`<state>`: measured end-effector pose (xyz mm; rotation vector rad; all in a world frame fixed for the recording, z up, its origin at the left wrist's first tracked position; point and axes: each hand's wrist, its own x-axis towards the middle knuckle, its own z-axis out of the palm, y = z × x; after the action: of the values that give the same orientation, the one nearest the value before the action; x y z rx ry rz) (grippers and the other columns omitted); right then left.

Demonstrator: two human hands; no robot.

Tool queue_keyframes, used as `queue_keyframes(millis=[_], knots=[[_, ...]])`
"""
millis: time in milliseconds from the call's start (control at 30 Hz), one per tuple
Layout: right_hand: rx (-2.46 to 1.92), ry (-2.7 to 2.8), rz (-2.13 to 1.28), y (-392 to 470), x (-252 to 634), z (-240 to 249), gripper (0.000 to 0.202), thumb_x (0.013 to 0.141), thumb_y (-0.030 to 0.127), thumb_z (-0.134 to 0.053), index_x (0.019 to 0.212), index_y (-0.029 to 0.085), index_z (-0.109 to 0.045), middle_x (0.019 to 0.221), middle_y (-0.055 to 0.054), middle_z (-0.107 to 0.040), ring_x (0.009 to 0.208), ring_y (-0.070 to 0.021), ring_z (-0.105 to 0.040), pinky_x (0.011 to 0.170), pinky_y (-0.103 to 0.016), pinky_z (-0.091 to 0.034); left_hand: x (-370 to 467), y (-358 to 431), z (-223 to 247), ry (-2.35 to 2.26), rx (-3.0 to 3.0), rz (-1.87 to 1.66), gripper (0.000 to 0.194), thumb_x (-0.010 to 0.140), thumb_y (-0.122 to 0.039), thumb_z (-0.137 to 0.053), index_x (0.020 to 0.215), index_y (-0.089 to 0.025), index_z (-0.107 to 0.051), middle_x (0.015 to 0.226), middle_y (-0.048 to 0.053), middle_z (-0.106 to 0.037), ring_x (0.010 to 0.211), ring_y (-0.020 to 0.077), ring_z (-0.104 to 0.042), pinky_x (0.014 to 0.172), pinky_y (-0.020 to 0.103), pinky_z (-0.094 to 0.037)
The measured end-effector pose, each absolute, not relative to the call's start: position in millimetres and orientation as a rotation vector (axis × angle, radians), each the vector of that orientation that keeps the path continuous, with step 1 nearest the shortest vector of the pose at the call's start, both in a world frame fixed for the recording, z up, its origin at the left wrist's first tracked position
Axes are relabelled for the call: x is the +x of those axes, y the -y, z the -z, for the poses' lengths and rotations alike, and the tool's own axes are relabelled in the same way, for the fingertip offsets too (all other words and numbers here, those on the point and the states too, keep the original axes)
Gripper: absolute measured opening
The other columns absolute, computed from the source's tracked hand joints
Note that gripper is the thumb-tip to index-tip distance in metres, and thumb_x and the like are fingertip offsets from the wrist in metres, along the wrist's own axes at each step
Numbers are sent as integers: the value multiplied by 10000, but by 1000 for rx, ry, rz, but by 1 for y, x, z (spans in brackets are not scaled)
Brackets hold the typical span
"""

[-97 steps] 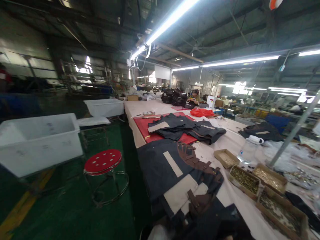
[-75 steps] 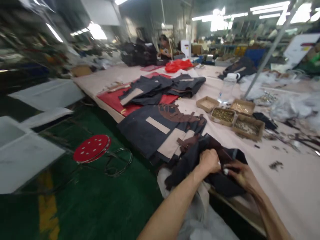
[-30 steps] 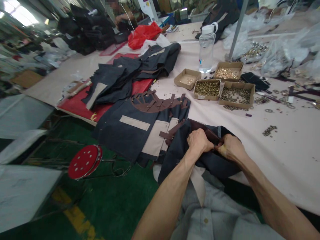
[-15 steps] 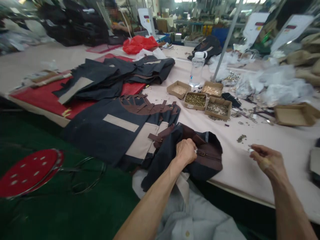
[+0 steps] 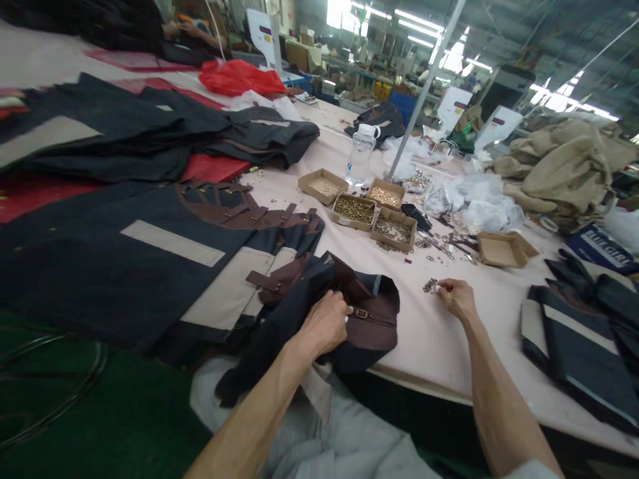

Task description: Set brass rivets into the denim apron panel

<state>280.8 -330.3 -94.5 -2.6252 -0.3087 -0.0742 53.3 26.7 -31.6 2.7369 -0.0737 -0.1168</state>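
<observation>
At the front table edge, partly over my lap, lies a dark navy bag piece (image 5: 369, 336) with a brown panel, a strap and a small buckle (image 5: 361, 313). My left hand (image 5: 327, 322) grips its folded edge beside the buckle, fingers closed, with something white at the fingertips. To the right, my right hand (image 5: 455, 297) is at a small pile of metal fittings (image 5: 430, 285). Its thumb and fingers are pinched together, with a white bit at the fingertips; whether they hold a fitting is too small to tell.
Layered navy bag panels (image 5: 172, 243) spread to the left. Small cardboard boxes (image 5: 353, 211) of metal fittings stand behind, near a clear water bottle (image 5: 360, 156) and a metal pole (image 5: 424, 90). Folded dark pieces (image 5: 579, 339) lie at right. A person (image 5: 192, 30) sits far left.
My view has swung to the right. My right hand has moved down to the pile of fittings. My left hand stays on the bag piece.
</observation>
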Motion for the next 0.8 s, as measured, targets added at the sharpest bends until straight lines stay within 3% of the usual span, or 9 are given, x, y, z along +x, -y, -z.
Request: queue_keyframes(millis=[300, 500, 667, 800], knots=[[-2764, 433, -114, 334, 285, 84, 287, 693, 377, -592, 762, 141, -742, 662, -92, -711, 619, -217, -613, 580, -301, -406, 49, -26, 37, 77, 2659, 155, 216, 741, -131, -562, 839, -162, -753, 904, 127, -697, 911, 244, -649, 949, 334, -478], [-2880, 543, -174, 357, 279, 94, 365, 779, 469, -547, 860, 164, -731, 695, -113, -707, 639, -254, -625, 599, -342, -416, 41, -23, 40, 49, 2597, 187, 166, 720, -138, -585, 794, -125, -734, 921, 162, -718, 908, 262, -686, 906, 331, -524], [-2978, 628, -82, 352, 265, 89, 360, 804, 431, -519, 915, 153, -717, 768, -162, -709, 711, -299, -642, 655, -375, -438, 35, -23, 45, 21, 2539, 156, 167, 707, -127, -596, 795, -113, -737, 871, 164, -726, 866, 262, -703, 861, 326, -548], [-2770, 759, 39, 296, 206, 66, 285, 858, 421, -526, 943, 187, -665, 757, -78, -670, 660, -240, -601, 640, -340, -433, 34, -27, 41, 37, 2482, 180, 174, 669, -97, -607, 785, -103, -736, 808, 159, -727, 813, 267, -712, 769, 320, -562]])
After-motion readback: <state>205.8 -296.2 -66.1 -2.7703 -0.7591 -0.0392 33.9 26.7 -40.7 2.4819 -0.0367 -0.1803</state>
